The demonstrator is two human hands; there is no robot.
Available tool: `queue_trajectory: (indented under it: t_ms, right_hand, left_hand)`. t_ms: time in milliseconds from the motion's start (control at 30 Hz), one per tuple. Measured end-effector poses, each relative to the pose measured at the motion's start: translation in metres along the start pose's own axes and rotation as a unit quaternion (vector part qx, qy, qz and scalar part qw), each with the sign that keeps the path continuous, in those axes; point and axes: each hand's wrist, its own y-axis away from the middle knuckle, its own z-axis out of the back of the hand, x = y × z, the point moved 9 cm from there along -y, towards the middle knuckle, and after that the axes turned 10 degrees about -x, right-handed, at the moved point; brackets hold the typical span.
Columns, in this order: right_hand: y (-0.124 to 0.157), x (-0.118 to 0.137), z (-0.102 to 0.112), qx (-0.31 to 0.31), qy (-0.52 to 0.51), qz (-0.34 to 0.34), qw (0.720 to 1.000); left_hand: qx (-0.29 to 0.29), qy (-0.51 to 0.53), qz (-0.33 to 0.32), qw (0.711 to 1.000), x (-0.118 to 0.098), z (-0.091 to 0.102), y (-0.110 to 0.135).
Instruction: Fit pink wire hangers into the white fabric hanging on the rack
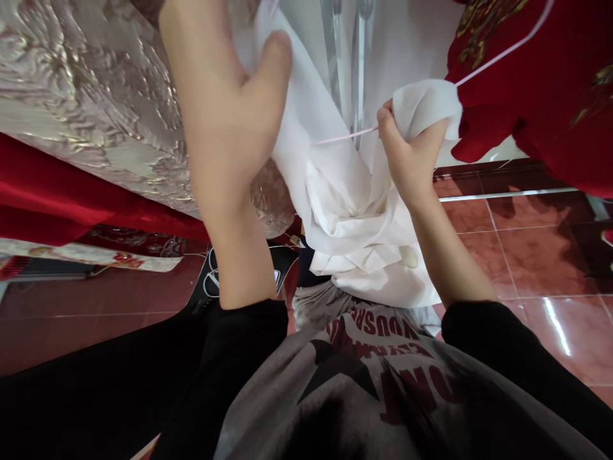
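Observation:
White cloth (345, 204) hangs in front of me and falls in loose folds to my lap. My right hand (412, 150) is closed on it, thumb pressed near the edge, with a flap of the cloth draped over the fingers. A thin pale pink cord (345, 137) runs across the cloth to this thumb and reappears beyond the hand towards the upper right. Raised at the upper left, my left hand (234, 108) is blurred, its thumb beside the white cloth. The top of the picture cuts off its other fingers, so its grip does not show.
Shiny embossed fabric (71, 96) hangs at the left above red cloth (71, 191). Red fabric with gold decoration (527, 83) hangs at the right. Metal bars (359, 64) stand behind the white cloth. Below are red floor tiles (541, 255) and a white cable (209, 281).

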Motion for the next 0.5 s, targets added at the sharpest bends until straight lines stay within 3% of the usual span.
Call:
queue_trajectory:
  t_ms: [100, 167, 233, 333, 500]
  right_hand:
    - [0.000, -0.001, -0.001, 0.011, 0.014, 0.010, 1.000]
    - [0.000, -0.002, -0.001, 0.014, 0.018, 0.015, 1.000]
    - [0.001, -0.002, -0.002, 0.019, 0.024, 0.012, 0.999]
    - [0.001, 0.003, -0.001, 0.035, 0.017, 0.000, 0.999]
    - [-0.013, 0.026, 0.010, 0.065, -0.052, -0.027, 0.996]
  left_hand:
    - [0.005, 0.065, 0.193, 0.979, 0.013, 0.005, -0.001]
    - [-0.005, 0.126, 0.263, 0.957, 0.014, 0.004, -0.001]
    - [0.040, 0.143, 0.212, 0.966, 0.003, -0.004, -0.005]
    - [0.103, 0.072, 0.104, 0.987, -0.004, -0.014, -0.005]
    - [0.076, -0.022, 0.034, 0.996, 0.002, -0.009, -0.003]
